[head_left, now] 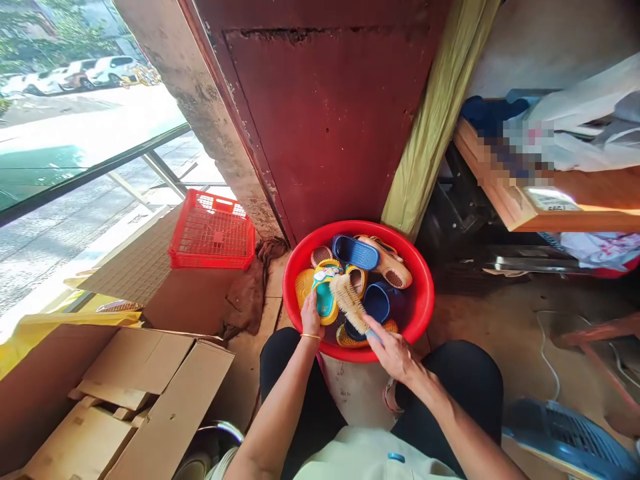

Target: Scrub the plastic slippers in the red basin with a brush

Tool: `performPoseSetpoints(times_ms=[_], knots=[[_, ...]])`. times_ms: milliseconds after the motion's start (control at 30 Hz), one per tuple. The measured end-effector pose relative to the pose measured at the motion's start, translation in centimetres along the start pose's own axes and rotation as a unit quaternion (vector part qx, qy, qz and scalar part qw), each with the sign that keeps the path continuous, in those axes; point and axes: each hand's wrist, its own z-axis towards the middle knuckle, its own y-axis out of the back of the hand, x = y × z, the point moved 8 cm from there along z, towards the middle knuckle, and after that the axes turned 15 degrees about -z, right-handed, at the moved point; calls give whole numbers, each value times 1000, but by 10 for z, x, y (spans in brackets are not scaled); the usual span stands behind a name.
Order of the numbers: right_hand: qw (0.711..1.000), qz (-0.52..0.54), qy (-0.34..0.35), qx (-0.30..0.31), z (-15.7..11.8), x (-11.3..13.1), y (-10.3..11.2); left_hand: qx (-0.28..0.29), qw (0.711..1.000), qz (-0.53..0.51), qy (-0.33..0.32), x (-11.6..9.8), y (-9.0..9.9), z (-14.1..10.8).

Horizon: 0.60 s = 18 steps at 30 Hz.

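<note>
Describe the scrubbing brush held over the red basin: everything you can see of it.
The scrubbing brush has a long head of pale tan bristles, seemingly stiff fibre, and a light blue handle, mostly hidden in the right hand gripping it. It lies slanted, bristle end up-left, handle down-right, above the round red plastic basin of sandals. Its bristles meet the small teal-and-yellow child's sandal, which the left hand steadies. Whether it is wet cannot be told.

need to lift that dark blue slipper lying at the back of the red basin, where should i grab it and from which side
Probably the strap band of the dark blue slipper, taken from above. It lies sole down on top of the pile in the red basin, so the arched band faces up and looks clear for fingers; the tan sandal crowds its right side.
</note>
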Motion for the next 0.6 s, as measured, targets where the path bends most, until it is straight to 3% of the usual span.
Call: performPoseSetpoints(times_ms=[133, 233, 333, 500, 600], knots=[[996, -52, -9, 69, 13, 30, -22, 11, 991, 84, -107, -4, -3, -6], [998, -34, -50, 33, 44, 37, -15, 57, 982, 124, -132, -1, -12, -16], [1000, -6, -14, 24, 56, 46, -11, 64, 978, 141, -139, -5, -10, -20], [991, 37, 19, 124, 1, 25, -16, 11, 978, 139, -158, -21, 4, -12], [984, 125, -52, 117, -30, -16, -6, 5, 975, 143, -168, -31, -13, 0]])
